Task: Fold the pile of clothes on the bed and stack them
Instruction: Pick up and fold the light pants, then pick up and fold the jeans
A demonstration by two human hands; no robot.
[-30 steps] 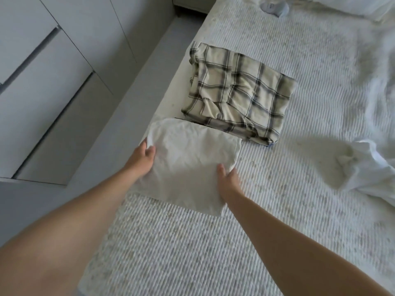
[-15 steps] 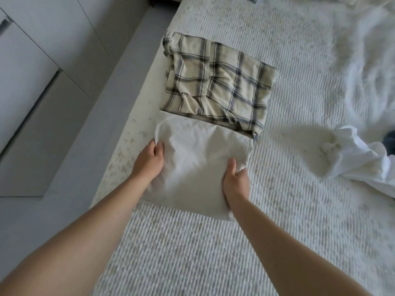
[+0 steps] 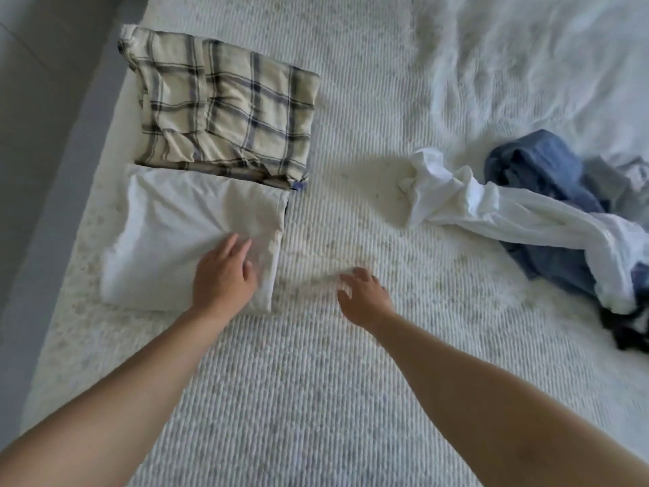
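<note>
**Hands off the white fold, next garment waiting**

Both hands have let go of the folded white garment, which half a second ago I held by its two side edges. My left hand now lies over its near right corner, fingers straight and relaxed, gripping nothing; whether it presses the cloth or only hovers just above it I cannot tell. My right hand has come away altogether and is over bare bedspread, fingers loosely spread and a little blurred, empty.

The white fold lies flat on the bed, its far edge touching the folded plaid garment, or possibly tucked slightly under it. The two sit beside each other rather than one on top of the other, so I judge the folding of this piece done but the stacking not yet.

To my right, well apart from the folded pair, the unfolded pile remains: a crumpled white garment draped across a blue one, with something dark at the frame edge. My right hand points that way, so I judge the crumpled white piece is next. It is loosely tangled with the blue cloth and may drag it along when lifted.
</note>
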